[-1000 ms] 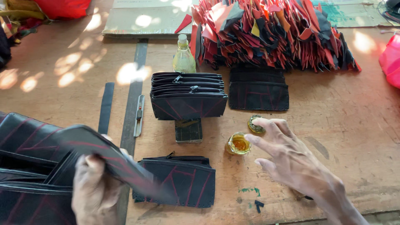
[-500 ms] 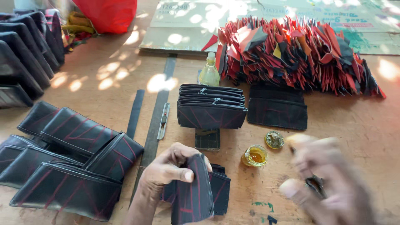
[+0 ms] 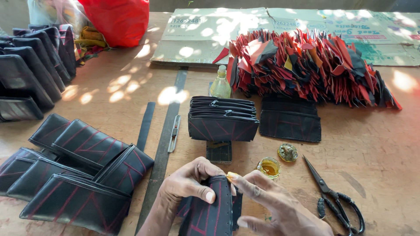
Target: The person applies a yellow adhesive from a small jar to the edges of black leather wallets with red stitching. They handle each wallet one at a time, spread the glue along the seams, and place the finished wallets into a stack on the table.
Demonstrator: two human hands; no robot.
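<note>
At the near edge of the worktop (image 3: pixel 131 83), I have the left hand (image 3: pixel 186 188) clasped around a black pouch (image 3: pixel 212 209) with red stitching, held upright on its edge. The right hand (image 3: pixel 273 205) is half curled, gripping nothing, its forefinger tip coated in yellowish glue and touching the pouch's top edge. I judge this the gluing step; the next move calls for an even smear along that edge without letting the pouch tip. Just beyond stands a small open jar (image 3: pixel 268 167) holding amber glue, its lid (image 3: pixel 287 152) lying beside it. A capped plastic bottle (image 3: pixel 220 84) of pale liquid stands farther back, near the stack of pouches (image 3: pixel 223 118).
</note>
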